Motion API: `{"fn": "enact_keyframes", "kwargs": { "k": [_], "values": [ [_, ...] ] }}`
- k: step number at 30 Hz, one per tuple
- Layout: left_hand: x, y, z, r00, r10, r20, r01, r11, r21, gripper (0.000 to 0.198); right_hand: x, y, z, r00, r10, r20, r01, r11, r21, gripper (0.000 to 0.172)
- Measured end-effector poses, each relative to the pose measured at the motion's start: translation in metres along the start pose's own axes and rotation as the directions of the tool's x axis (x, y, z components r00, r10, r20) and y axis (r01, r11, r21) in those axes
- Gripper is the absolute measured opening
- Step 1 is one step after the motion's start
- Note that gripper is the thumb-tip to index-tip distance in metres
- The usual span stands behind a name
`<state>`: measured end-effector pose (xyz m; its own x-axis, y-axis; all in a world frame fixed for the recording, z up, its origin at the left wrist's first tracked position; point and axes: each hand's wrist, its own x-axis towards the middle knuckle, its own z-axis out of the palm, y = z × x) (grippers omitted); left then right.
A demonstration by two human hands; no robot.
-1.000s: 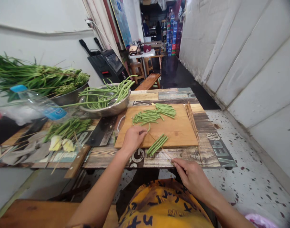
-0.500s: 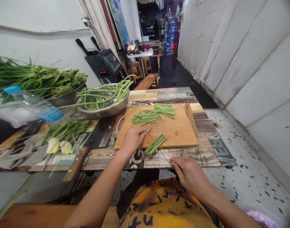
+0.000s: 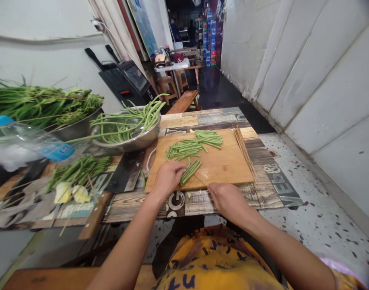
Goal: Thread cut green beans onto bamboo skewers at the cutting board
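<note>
Head view, watched from my distant seat: both hands are apart but joined by one thin skewer (image 3: 200, 179). My right hand (image 3: 228, 199) pinches its near end, probably for a straight line through the row of beans (image 3: 190, 172) that sits between the hands, close by the left fingers. My left hand (image 3: 169, 177) looks pinched on a bean piece (image 3: 188, 161) — I take that as a brace near the far end. Beyond both hands, cut beans (image 3: 184, 149) lie on the cutting board (image 3: 226, 161), likely for easy reach; spare skewers (image 3: 244, 151) rest past the right hand — handy, I'd judge, for that side.
</note>
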<state>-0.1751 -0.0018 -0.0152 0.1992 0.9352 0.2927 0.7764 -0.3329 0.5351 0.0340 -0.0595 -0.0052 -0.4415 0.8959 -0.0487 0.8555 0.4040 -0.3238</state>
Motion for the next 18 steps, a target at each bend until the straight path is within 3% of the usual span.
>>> {"fn": "enact_keyframes", "kwargs": {
  "k": [5, 7, 9, 11, 13, 15, 18],
  "values": [
    [-0.001, 0.003, -0.005, 0.999, 0.033, 0.009, -0.034, 0.998, 0.044, 0.016, 0.0, -0.002, 0.0, 1.0, 0.007, -0.006, -0.007, 1.0, -0.005, 0.026],
    [-0.003, 0.006, -0.012, 0.989, 0.03, -0.145, -0.018, 0.996, 0.084, 0.019, -0.005, -0.002, 0.004, 1.0, 0.023, -0.018, -0.023, 1.0, 0.011, 0.026],
    [-0.006, 0.011, -0.019, 0.93, 0.049, -0.364, 0.001, 0.991, 0.136, 0.025, -0.01, -0.003, 0.009, 0.999, 0.04, -0.036, -0.039, 0.999, 0.037, 0.025],
    [-0.012, 0.018, -0.022, 0.878, 0.138, -0.458, -0.047, 0.978, 0.205, 0.031, -0.014, -0.003, 0.014, 0.997, 0.052, -0.054, -0.048, 0.996, 0.07, 0.026],
    [-0.019, 0.026, -0.015, 0.897, 0.257, -0.36, -0.164, 0.949, 0.271, 0.037, -0.016, -0.003, 0.017, 0.996, 0.058, -0.073, -0.05, 0.993, 0.103, 0.026],
    [-0.028, 0.032, -0.001, 0.932, 0.328, -0.154, -0.272, 0.914, 0.299, 0.04, -0.017, -0.003, 0.019, 0.994, 0.061, -0.092, -0.049, 0.99, 0.129, 0.026],
    [-0.038, 0.034, 0.019, 0.95, 0.306, 0.059, -0.308, 0.899, 0.31, 0.041, -0.017, -0.002, 0.019, 0.991, 0.063, -0.114, -0.045, 0.987, 0.157, 0.025]
  ]
}}
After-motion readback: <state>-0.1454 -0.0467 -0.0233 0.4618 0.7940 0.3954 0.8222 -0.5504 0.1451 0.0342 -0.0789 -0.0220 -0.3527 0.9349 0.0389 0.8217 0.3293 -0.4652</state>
